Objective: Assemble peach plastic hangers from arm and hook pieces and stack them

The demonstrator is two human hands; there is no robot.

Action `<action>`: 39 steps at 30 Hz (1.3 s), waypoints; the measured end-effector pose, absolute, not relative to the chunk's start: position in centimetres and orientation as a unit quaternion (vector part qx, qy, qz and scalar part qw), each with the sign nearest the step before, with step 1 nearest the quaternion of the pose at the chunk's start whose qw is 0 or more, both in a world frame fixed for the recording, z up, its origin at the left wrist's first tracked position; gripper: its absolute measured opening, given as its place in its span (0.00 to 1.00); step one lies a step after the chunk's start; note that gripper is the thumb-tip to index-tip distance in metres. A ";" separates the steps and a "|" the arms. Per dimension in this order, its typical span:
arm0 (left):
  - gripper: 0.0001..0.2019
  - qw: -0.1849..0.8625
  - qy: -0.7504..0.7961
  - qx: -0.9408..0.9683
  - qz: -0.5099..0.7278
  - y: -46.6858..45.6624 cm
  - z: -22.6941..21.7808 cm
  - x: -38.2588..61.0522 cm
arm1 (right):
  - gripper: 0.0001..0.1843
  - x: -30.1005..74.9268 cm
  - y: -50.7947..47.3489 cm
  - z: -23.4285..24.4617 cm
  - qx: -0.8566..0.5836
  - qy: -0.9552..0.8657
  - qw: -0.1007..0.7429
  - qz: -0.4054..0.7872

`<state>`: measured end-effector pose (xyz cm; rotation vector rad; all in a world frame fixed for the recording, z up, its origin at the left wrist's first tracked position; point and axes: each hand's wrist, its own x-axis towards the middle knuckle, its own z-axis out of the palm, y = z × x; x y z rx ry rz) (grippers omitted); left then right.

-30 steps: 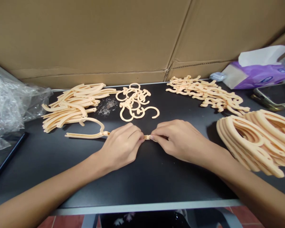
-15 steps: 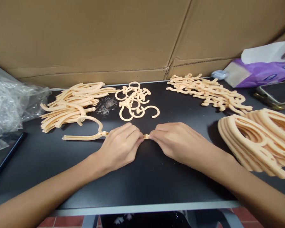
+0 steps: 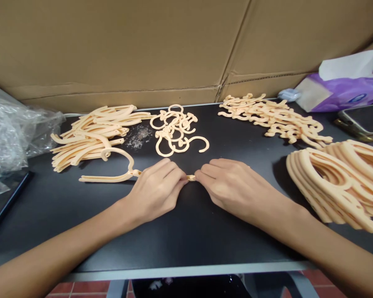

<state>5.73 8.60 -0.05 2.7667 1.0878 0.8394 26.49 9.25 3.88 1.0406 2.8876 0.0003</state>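
A cream plastic folding hanger (image 3: 118,179), with its hook curving up at the left, lies low over the black table. My left hand (image 3: 160,186) is closed around its middle, thumb and finger pinched near a small joint. From the right, my right hand (image 3: 228,184) pinches the other end of the same piece. A short stretch of cream plastic shows between the fingertips; the rest is covered by both hands. Beyond the hands lies a pile of loose hooks (image 3: 175,130).
Long hanger arms (image 3: 93,134) are heaped at the back left, small curved pieces (image 3: 273,118) at the back right. Stacked folded hangers (image 3: 326,182) stand at right. A tissue pack (image 3: 338,93), a phone (image 3: 365,118), plastic wrap (image 3: 15,128) and a cardboard wall (image 3: 118,45) surround the table (image 3: 186,244).
The view has shifted very slightly. Both hands keep their pinch on the hanger, almost in the same place.
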 end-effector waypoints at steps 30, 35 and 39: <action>0.07 -0.005 0.353 0.891 0.286 8.6 0.3 5.7 | 0.20 32.5 13.2 5.7 0.624 0.766 -0.087 0.132; 0.10 -0.020 0.349 0.889 0.295 8.6 0.0 5.6 | 0.22 33.8 13.7 5.6 0.690 0.710 0.061 0.126; 0.21 -0.055 0.347 0.898 0.266 8.6 -0.1 5.4 | 0.23 34.1 14.3 5.2 0.692 0.706 0.139 0.063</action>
